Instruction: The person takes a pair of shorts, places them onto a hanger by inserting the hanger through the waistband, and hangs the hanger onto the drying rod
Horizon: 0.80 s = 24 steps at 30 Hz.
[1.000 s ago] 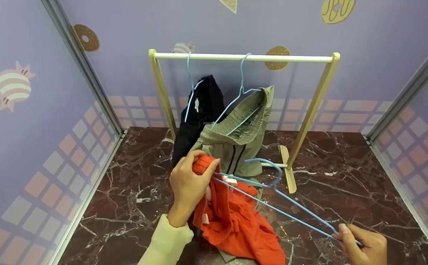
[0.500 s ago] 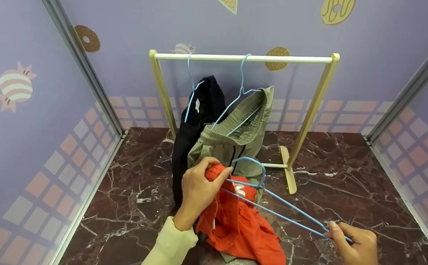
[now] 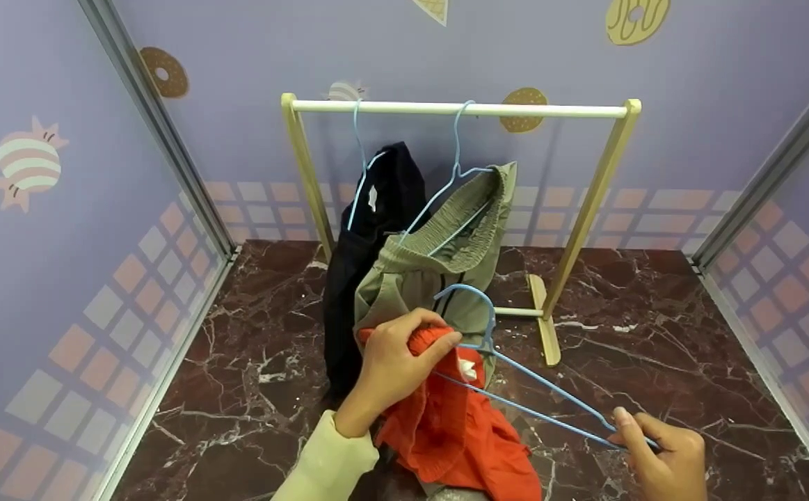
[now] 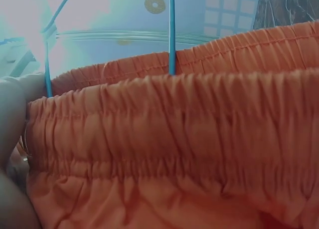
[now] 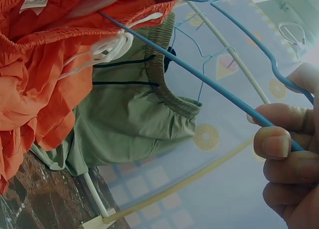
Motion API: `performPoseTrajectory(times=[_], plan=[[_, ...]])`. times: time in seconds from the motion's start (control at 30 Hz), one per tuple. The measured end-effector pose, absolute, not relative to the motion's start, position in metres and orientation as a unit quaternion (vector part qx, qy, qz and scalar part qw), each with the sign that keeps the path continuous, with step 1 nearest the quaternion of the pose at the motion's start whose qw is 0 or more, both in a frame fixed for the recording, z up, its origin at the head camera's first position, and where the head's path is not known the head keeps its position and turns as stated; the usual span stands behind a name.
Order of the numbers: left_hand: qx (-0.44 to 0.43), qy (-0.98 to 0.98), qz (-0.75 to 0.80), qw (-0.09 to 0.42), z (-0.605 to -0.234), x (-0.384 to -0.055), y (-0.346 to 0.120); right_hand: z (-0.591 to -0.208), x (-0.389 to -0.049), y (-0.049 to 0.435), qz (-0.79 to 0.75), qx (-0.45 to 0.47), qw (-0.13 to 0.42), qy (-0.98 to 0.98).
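Note:
My left hand (image 3: 397, 358) grips the gathered waistband of the red pants (image 3: 491, 435), thumb on the near side. One end of a blue hanger (image 3: 547, 383) runs inside that waistband; its tip is hidden by cloth and fingers. At the other end, my right hand (image 3: 665, 449) pinches the hanger's corner, with fingers curled round the wire in the right wrist view. The hook points up and left, in front of the green pants (image 3: 474, 285). A white drawstring (image 5: 117, 45) hangs from the red waistband (image 4: 149, 134), which stands partly open in the left wrist view.
Behind my hands stands a small rack with a white rail (image 3: 550, 111) and wooden legs (image 3: 592, 209). Black pants (image 3: 355, 278) and the green pants hang from it on blue hangers. Patterned walls (image 3: 42, 278) enclose the dark marbled floor (image 3: 237, 403).
My left hand has moved right and down with the red waistband, farther along the hanger. The right hand and hanger have shifted slightly left. The hung pants look unmoved.

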<state>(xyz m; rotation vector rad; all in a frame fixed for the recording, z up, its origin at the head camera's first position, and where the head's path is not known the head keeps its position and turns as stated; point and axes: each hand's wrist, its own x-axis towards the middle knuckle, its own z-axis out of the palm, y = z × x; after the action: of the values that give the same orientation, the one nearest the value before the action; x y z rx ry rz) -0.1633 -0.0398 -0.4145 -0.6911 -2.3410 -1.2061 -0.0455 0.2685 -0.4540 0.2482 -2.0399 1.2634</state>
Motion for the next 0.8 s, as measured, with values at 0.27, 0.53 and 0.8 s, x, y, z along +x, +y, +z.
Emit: performPoseTrajectory(times=[0.27, 0.53, 0.8], plan=[[-0.272, -0.849, -0.405, 0.203, -0.417, -0.160, -0.039, -0.449, -0.043, 0.264, 0.480, 0.078, 0.352, -0.800], [-0.276, -0.851, -0.391, 0.217, -0.420, -0.154, -0.029, -0.444, -0.041, 0.259, 0.466, 0.089, 0.338, -0.813], [-0.260, -0.854, -0.374, 0.251, -0.418, -0.151, -0.023, -0.450, -0.043, 0.265, 0.457, 0.146, 0.334, -0.811]])
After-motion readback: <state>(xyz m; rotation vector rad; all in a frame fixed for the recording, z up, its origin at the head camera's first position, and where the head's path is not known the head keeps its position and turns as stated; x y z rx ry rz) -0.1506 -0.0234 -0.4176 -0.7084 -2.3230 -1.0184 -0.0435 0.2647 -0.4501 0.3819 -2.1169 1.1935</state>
